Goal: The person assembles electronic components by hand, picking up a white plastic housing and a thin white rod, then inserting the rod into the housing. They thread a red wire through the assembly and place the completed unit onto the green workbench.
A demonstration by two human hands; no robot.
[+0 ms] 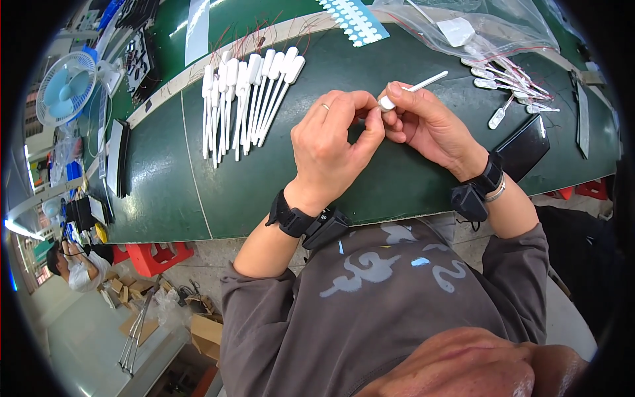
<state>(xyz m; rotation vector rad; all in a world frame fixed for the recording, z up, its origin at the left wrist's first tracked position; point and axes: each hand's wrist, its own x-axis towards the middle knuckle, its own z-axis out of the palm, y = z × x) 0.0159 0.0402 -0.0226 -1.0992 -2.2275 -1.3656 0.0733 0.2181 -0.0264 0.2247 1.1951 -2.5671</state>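
Over the green table (pixel 264 192), my right hand (pixel 433 126) pinches a slim white stick-shaped piece with a wider rounded head (pixel 428 81). Its thin end points up and to the right. My left hand (pixel 331 145) is closed at the head end, thumb and forefinger pressed together; whatever lies between them is too small to make out. To the left, several similar white sticks (pixel 249 85) lie in a row, heads away from me, with thin red wires beyond. At the right is a loose heap of flatter white pieces (pixel 496 84) with red wires.
Beyond my hands lie a light blue sheet with white die-cut shapes (pixel 357 25) and a clear plastic bag (pixel 509 30). A black flat rectangular thing (pixel 524 149) is beside my right wrist. A fan (pixel 66 89), red stool (pixel 153 258) and another person (pixel 83 270) are at the left.
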